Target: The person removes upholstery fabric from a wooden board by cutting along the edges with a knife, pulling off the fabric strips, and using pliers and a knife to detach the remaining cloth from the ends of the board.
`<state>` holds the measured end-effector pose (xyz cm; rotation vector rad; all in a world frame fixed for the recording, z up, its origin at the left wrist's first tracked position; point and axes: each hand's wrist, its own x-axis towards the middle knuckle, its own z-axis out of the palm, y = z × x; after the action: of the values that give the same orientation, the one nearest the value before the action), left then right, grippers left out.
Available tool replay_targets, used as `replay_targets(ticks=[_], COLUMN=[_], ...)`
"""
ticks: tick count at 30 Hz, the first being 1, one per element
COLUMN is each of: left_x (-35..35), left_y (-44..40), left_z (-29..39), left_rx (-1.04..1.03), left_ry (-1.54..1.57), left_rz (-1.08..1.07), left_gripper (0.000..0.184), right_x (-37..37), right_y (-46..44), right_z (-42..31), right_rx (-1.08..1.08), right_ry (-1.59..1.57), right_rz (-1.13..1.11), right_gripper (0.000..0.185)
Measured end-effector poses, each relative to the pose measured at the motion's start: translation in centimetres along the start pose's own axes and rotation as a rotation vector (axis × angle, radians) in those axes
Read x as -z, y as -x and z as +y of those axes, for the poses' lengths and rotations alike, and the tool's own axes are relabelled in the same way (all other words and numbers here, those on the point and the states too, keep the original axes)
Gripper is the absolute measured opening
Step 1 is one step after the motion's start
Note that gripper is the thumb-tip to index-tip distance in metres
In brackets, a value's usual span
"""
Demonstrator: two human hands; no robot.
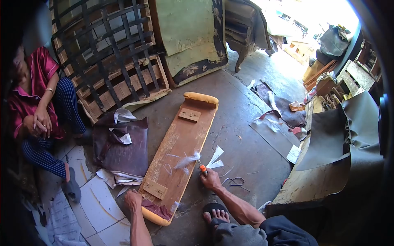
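Overexposed daylight glares at upper right, sheening the floor (234, 110), while black vignetting curves round the corners.

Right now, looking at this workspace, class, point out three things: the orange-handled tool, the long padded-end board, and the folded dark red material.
Orange-handled tool (203, 168): head view, on its orange handle.
Long padded-end board (180, 141): head view, on its wooden face.
Folded dark red material (114, 151): head view, on its upper face.

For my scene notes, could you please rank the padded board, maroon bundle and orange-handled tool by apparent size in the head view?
1. Padded board (largest)
2. Maroon bundle
3. Orange-handled tool (smallest)
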<state>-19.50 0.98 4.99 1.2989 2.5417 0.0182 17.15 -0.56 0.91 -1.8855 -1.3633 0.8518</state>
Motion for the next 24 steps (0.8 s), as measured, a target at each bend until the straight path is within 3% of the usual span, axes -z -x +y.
replay_targets(ticks=[2,4,6,8,10,12,16,18,19,23,24], left_x=[-0.5,-0.4,-0.7,-0.6,-1.6,-1.7,-1.0,-0.6,-0.9,-0.4,0.0], left_y=[-0.2,-1.4,-0.5,0.4,0.2,0.0,1.8,2.2,1.8,2.4,2.4], left_z=[-0.9,-0.5,-0.7,-0.2,-0.8,-0.8,-1.0,-0.5,-0.6,-0.4,-0.2], left_rx=[-0.006,-0.012,-0.025,0.008,-0.045,-0.073,-0.147,-0.145,-0.153,-0.137,-0.140], left_ry=[0.008,0.022,0.058,0.036,-0.024,-0.046,-0.026,-0.028,-0.020,-0.019,-0.023], left_rz=[0.014,0.037,0.055,0.049,0.123,0.147,0.204,0.204,0.211,0.204,0.206], left_gripper=[0.028,0.026,0.026,0.026,0.024,0.023,0.021,0.021,0.021,0.019,0.019], right_x=[-0.3,2.2,6.1,11.5,17.5,20.0,20.7,19.7,17.6,16.4,15.5], right_y=[0.1,-0.5,-2.3,-5.8,-7.1,-5.6,3.5,6.2,7.2,6.9,6.5], right_z=[-0.7,-4.3,-4.2,-3.5,-1.6,5.2,3.3,2.6,4.6,-1.5,-1.6], right_rx=[0.022,-0.157,-0.108,0.051,-0.643,-0.647,-0.494,-0.612,-0.455,-0.514,-0.278], right_ry=[-0.027,-0.690,-0.829,-1.237,-1.321,-1.073,0.560,0.451,0.512,0.352,0.262], right_rz=[0.014,0.054,0.281,0.554,0.569,0.120,-0.297,-0.247,-0.079,-0.064,0.168], right_gripper=[0.025,0.021,0.014,0.011,0.009,0.011,0.033,0.036,0.034,0.030,0.029])
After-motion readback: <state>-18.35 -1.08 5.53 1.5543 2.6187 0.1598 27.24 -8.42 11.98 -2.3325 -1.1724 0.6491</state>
